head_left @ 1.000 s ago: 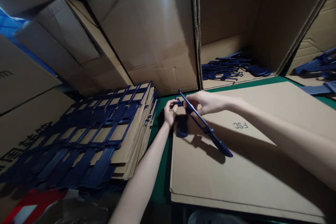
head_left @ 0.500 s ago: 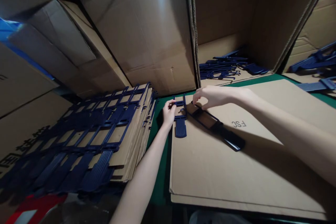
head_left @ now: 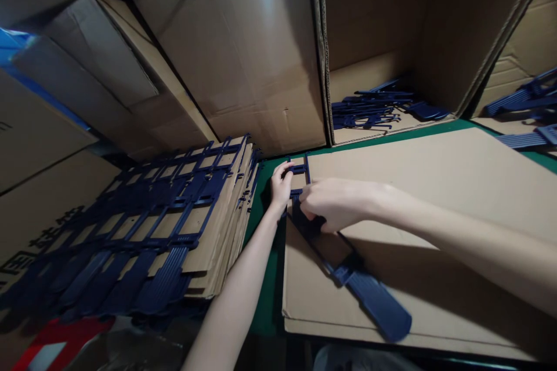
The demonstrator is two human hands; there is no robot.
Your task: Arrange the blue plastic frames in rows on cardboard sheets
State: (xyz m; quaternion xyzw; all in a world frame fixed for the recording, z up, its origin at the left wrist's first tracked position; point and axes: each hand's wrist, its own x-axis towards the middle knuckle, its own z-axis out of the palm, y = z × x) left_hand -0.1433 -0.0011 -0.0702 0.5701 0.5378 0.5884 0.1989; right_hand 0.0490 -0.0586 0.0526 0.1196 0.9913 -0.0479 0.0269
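Note:
My left hand (head_left: 281, 185) rests curled on a small dark blue plastic frame (head_left: 299, 169) at the far left corner of a flat cardboard sheet (head_left: 435, 185). My right hand (head_left: 333, 206) is closed over the upper end of a long dark blue plastic piece (head_left: 368, 290) that lies flat on the sheet, its ribbed paddle end pointing toward me. The two hands almost touch. The joint between the two blue parts is hidden under my right hand.
A stack of cardboard sheets (head_left: 226, 226) covered with rows of blue plastic pieces (head_left: 152, 214) lies at the left. Open cartons stand behind; one holds loose blue parts (head_left: 374, 110). More blue parts (head_left: 528, 101) lie at the far right. A green surface (head_left: 265, 295) shows between the stacks.
My right hand swung the long blue piece down from a raised tilt, laid it flat on the cardboard and slid it toward me, beside the small frame. My left hand stayed in place.

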